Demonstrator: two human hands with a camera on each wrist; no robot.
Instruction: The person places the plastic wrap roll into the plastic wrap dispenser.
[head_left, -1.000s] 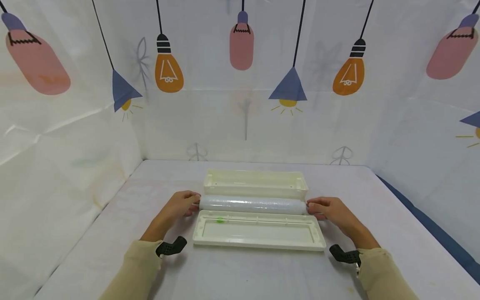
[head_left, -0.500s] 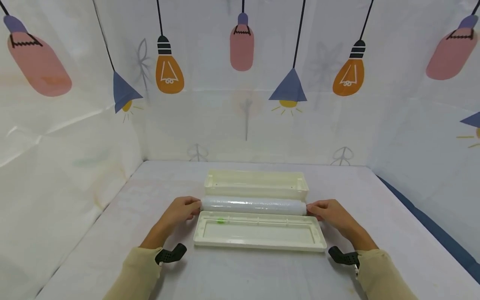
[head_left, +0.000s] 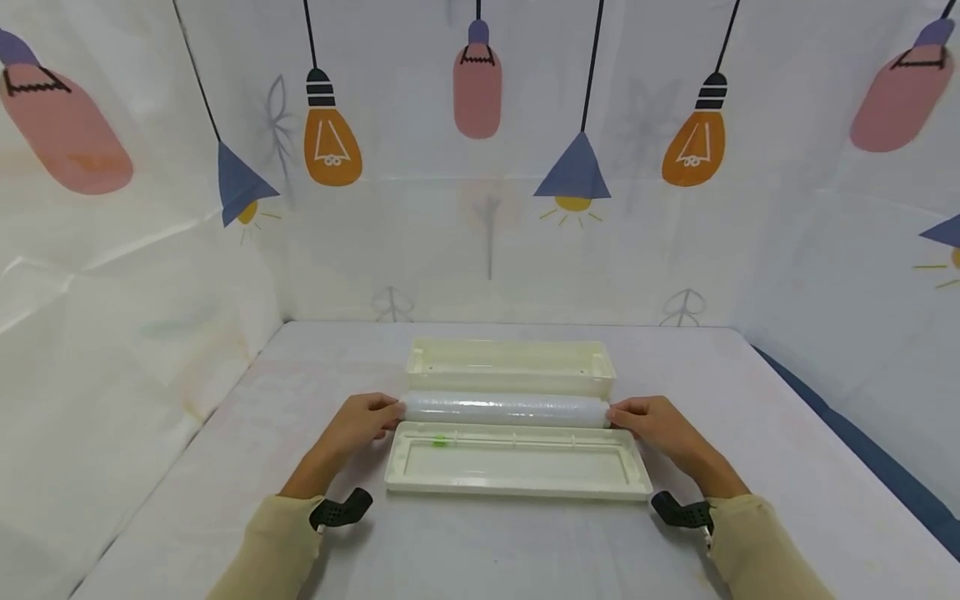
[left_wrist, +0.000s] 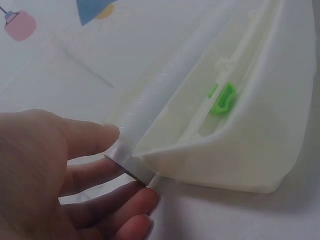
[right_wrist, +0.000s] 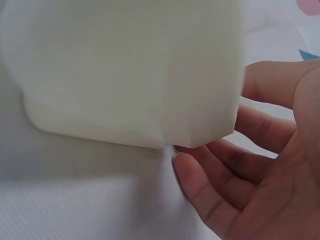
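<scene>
A roll of plastic wrap (head_left: 506,410) lies crosswise between the two halves of a cream dispenser box. My left hand (head_left: 362,429) pinches its left end, and my right hand (head_left: 660,427) pinches the right end. In the left wrist view, the thumb (left_wrist: 95,137) rests on the roll's rim while the other fingers are curled around and below the end. Toward me lies the lid (head_left: 517,479), inner side up, with a green slider cutter (left_wrist: 223,99) on its rail. In the right wrist view, the lid's pale corner (right_wrist: 115,90) hides the roll.
Behind the roll stands the open box base (head_left: 517,385), close against it. All of it rests on a white-covered table (head_left: 495,550). A white curtain (head_left: 420,242) printed with lamps hangs at the back and sides.
My left hand has come slightly lower and closer around the roll's end. The right hand has shifted a little left. The box base and lid stay in place.
</scene>
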